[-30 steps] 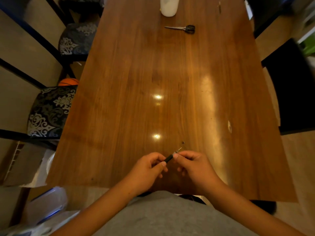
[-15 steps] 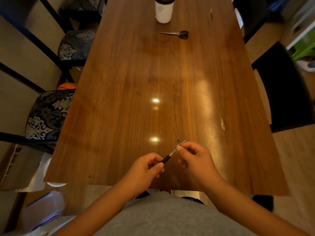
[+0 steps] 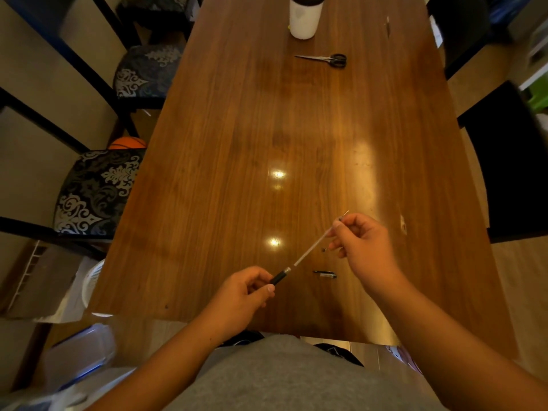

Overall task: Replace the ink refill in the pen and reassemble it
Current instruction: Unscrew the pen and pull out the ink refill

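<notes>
Your left hand [image 3: 243, 292] is closed around the black pen barrel [image 3: 280, 277], which sticks out past your thumb and points up and to the right. Your right hand [image 3: 360, 244] pinches the thin, pale refill [image 3: 312, 249] near its writing tip, between thumb and forefinger, with the other fingers curled in. Most of the refill's length shows in the gap between your hands, and its lower end meets the barrel's silver collar; how much is inside cannot be seen.

By the look of it, you are in the middle of the swap: the pen is apart and the refill is either nearly out or only just started in. These pictures alone do not settle which, nor whether this is the old refill or the new one.

Two loose pieces lie on the table [image 3: 237, 173] between your hands and a little below your right one: a small dark bit [image 3: 323, 249] just beside your right fingers, and a short dark pen piece [image 3: 324, 273] nearer to you. Judging from that, what remains is seating the refill fully, then fitting those pieces back and closing up the pen.
</notes>
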Motion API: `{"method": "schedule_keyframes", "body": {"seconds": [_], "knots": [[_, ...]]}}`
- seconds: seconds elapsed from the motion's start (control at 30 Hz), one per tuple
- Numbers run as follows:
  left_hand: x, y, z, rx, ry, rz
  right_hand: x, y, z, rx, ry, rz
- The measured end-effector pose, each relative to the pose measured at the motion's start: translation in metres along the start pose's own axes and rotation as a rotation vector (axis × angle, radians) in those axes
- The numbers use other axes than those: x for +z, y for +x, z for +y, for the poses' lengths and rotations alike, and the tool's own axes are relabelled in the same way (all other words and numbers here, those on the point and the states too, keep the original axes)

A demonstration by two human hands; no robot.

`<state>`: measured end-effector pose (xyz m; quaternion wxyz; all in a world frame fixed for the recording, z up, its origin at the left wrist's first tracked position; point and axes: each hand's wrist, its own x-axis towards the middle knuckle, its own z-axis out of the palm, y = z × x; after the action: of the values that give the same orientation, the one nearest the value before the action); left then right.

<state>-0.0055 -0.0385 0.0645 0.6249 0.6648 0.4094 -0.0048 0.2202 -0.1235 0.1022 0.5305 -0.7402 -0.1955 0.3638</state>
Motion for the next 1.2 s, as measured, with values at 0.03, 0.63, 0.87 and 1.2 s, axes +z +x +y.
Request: {"method": "schedule_keyframes", "body": {"seconds": [0.03, 0.63, 0.87, 1.2], "knots": [[-0.003, 0.001, -0.002, -0.008, 0.0, 0.004, 0.002, 0.004, 0.0, -0.017, -0.029, 0.014], [-0.052, 0.031, -0.008, -0.095, 0.001, 0.001, 0.06, 0.058, 0.069, 0.289, -0.58, -0.034], [-0.065, 0.042, -0.014, -0.09, 0.031, -0.033, 0.067, 0.066, 0.084, 0.317, -0.668, -0.006], [-0.069, 0.051, -0.013, -0.114, 0.042, -0.052, 0.072, 0.064, 0.096, 0.268, -0.782, 0.009]]}}
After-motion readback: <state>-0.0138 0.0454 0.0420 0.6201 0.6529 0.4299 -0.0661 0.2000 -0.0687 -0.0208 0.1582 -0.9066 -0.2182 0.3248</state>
